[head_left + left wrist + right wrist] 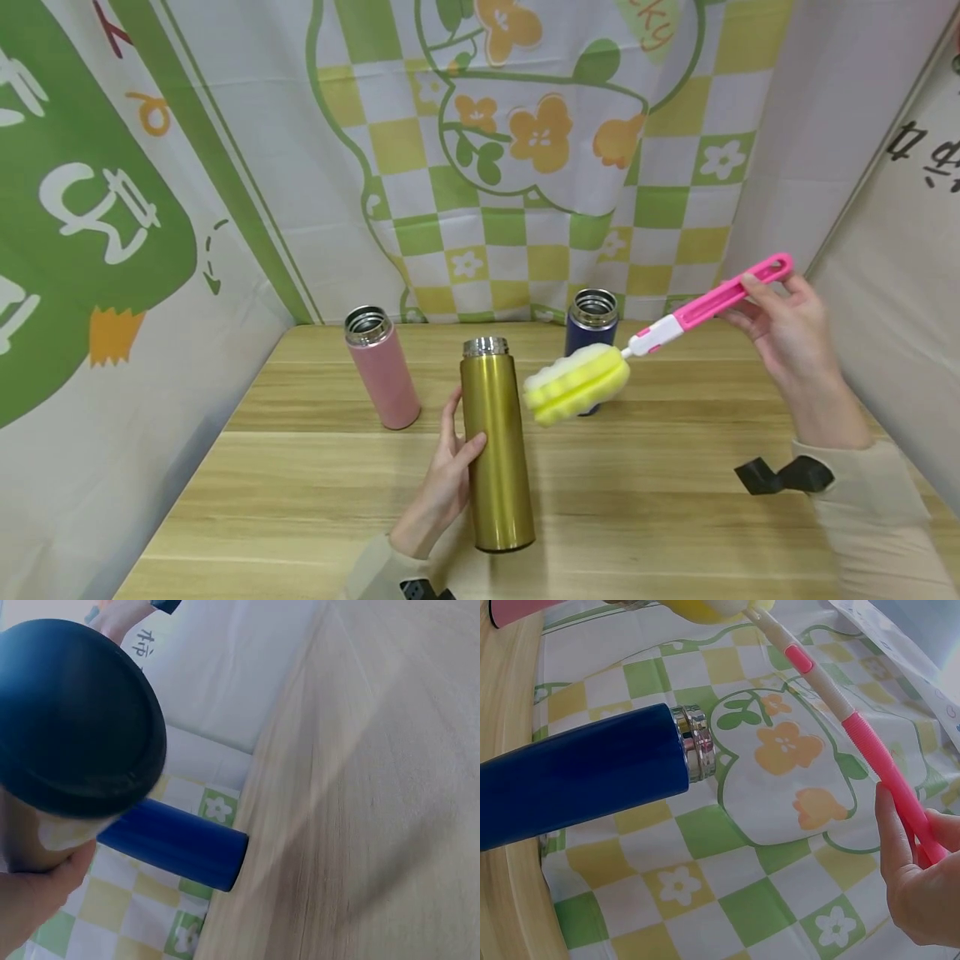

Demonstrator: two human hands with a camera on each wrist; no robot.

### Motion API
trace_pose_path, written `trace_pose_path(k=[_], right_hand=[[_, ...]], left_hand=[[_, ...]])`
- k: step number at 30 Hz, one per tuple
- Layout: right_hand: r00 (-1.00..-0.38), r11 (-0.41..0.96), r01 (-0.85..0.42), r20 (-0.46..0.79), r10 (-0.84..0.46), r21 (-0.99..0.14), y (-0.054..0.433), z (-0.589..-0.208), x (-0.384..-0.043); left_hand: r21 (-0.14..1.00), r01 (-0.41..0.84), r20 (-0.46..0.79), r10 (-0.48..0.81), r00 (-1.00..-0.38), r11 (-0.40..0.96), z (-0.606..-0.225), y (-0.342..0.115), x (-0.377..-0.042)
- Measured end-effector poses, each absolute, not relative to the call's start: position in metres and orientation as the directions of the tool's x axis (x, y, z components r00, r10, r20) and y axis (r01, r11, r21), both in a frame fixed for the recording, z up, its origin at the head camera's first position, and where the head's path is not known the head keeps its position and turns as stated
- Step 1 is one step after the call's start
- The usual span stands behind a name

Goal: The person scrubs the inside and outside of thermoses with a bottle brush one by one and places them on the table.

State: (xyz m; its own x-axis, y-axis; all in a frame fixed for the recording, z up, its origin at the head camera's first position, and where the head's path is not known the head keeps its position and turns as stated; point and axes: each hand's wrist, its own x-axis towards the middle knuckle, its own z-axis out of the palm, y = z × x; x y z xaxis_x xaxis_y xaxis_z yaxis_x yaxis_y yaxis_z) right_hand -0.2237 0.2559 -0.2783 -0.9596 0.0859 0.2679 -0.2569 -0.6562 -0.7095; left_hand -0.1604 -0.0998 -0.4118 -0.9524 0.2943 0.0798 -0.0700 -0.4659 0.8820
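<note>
My left hand (447, 475) grips a gold thermos bottle (497, 450) around its side, holding it above the table with its metal mouth uncovered. The left wrist view shows the bottle's dark round base (79, 720) close up. In my right hand (795, 333) is a bottle brush, pinched by its pink handle (720, 302). The brush's yellow and white sponge head (577, 383) points left, just right of the gold bottle and apart from it. Behind the sponge stands a lidless dark blue thermos bottle (592, 769), partly hidden in the head view.
A lidless pink thermos bottle (384, 367) stands on the wooden table (322, 500) at the left. A curtain printed with checks and flowers (525, 208) hangs behind the table's back edge. More printed cloth (75, 208) encloses the left side.
</note>
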Motion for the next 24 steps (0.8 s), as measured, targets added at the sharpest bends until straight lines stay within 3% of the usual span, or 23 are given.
trace_pose_path(k=[24], right_hand=[[-0.960, -0.716, -0.271, 0.237, 0.150, -0.644, 0.240, -0.274, -0.231]], left_hand=[[0.878, 0.000, 0.161, 0.296, -0.941, -0.480, -0.414, -0.100, -0.158]])
